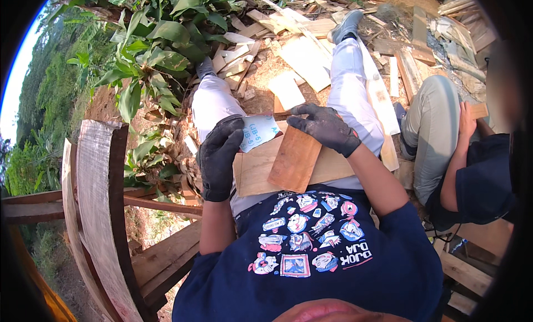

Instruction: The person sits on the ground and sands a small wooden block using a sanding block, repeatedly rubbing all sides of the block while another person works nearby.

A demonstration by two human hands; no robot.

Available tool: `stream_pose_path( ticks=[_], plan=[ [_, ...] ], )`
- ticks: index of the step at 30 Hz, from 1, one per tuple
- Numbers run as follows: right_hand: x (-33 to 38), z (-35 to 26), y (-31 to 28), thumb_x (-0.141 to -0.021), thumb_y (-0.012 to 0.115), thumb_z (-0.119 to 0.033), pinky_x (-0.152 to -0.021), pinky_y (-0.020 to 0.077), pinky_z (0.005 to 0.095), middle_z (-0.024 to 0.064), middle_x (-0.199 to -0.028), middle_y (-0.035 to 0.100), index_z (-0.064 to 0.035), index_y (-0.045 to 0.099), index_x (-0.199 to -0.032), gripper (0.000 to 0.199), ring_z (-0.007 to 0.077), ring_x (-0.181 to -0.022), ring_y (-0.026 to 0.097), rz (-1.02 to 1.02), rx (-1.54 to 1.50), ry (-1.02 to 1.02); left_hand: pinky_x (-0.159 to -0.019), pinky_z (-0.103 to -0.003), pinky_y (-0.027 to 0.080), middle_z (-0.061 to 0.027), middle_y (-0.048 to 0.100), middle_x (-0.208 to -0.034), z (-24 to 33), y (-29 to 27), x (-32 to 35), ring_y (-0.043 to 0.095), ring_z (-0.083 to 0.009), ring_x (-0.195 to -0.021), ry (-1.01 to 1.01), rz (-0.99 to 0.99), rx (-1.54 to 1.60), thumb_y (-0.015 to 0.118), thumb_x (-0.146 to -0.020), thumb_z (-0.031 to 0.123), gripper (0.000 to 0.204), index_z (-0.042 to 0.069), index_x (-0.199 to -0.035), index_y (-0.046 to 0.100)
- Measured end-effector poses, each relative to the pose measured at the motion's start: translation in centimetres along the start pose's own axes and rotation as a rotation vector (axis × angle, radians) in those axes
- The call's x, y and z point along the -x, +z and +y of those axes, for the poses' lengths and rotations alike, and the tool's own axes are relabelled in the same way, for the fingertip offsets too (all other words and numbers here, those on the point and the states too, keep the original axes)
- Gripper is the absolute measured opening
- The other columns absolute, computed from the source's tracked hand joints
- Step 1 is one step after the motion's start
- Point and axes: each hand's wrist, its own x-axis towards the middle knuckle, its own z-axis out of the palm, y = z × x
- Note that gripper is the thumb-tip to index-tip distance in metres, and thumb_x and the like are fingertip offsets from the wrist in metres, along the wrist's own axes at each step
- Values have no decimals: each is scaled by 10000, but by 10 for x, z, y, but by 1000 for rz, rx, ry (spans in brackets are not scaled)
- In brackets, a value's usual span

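My left hand (218,158), in a dark work glove, is closed on a sheet of sandpaper (260,132) with its pale, blue-printed backing up. Across my lap lies a light wooden board (251,169). Over that board, tilted, is a reddish-brown wooden block (296,161), flat and roughly rectangular. My right hand (328,129), gloved too, grips this block at its far end, the fingers bent over the edge. The sandpaper's right corner comes close to the block; whether they touch I cannot tell.
Wood offcuts (302,58) and shavings litter the ground between and beyond my legs. A leafy plant (161,50) grows at far left, with a curved plank (100,211) nearer. At right sits another person (438,108), a hand on a small wood piece (478,110).
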Motion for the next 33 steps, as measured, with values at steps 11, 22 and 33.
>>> stream_pose_path(
  ticks=[11,22,33],
  plan=[
    [-105,44,76,-1104,623,-414,-1035,515,337,179,-1260,776,25,705,-1371,521,219,-1175,705,345,-885,54,-1172,-427,483,-172,599,-1503,-25,6,-17,562,-310,-1427,184,-192,-334,692,-951,11,378,49,-1327,715],
    [-98,58,75,-1059,630,-277,-1088,509,338,173,-1416,693,1,574,-1513,536,245,-1278,665,211,-666,-62,-1117,-510,495,-186,638,-1451,9,16,-17,614,-397,-1312,586,-354,-1028,615,-987,93,526,159,-1508,640],
    [-93,62,71,-1125,578,-294,-1063,515,337,185,-1361,729,-9,659,-1451,441,243,-1254,682,349,-336,-257,-1087,-516,475,-154,679,-1314,22,20,-34,624,-377,-1200,886,-372,-1288,637,-940,85,538,88,-1478,642]
  ],
)
